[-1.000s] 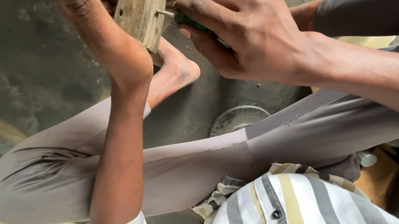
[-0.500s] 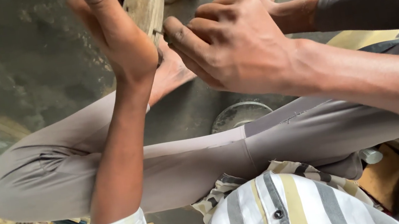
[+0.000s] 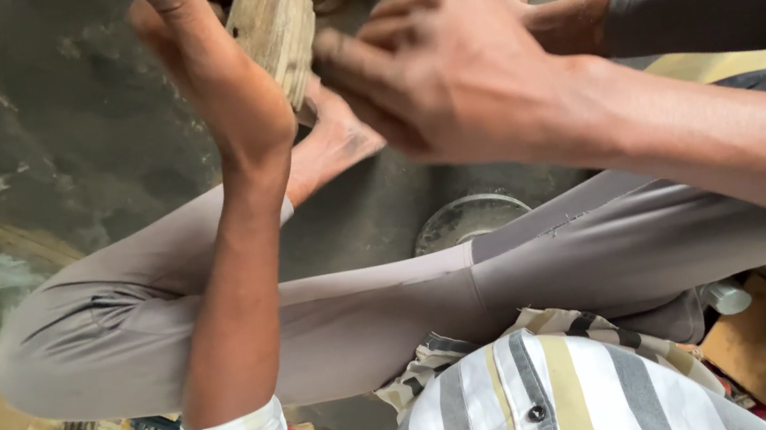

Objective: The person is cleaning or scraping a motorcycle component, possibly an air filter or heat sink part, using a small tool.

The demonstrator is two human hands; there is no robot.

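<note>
While the person is sitting cross-legged on the dark floor (image 3: pixel 88 138), everything is coming down to how the wooden block (image 3: pixel 274 24) is lying between the two hands. It's sitting at the top of the view, just above the bare foot (image 3: pixel 332 142), with its long axis running up and slightly right, so it's leaning a bit rather than standing straight. The left hand (image 3: pixel 171 14) is pressing against the block's left side, mostly cut off by the top edge, so I can't tell how tightly that grip is closing on it. The right hand (image 3: pixel 442 70) is coming in from the right, fingers curled loosely and blurred, fingertips right at the block's right edge near its lower end. I can't tell whether it's gripping anything. So the block is lying left of the right hand and right of the left one, both about equally close. A round metal lid (image 3: pixel 470 222) is lying on the floor nearer the knees, well apart from it.
</note>
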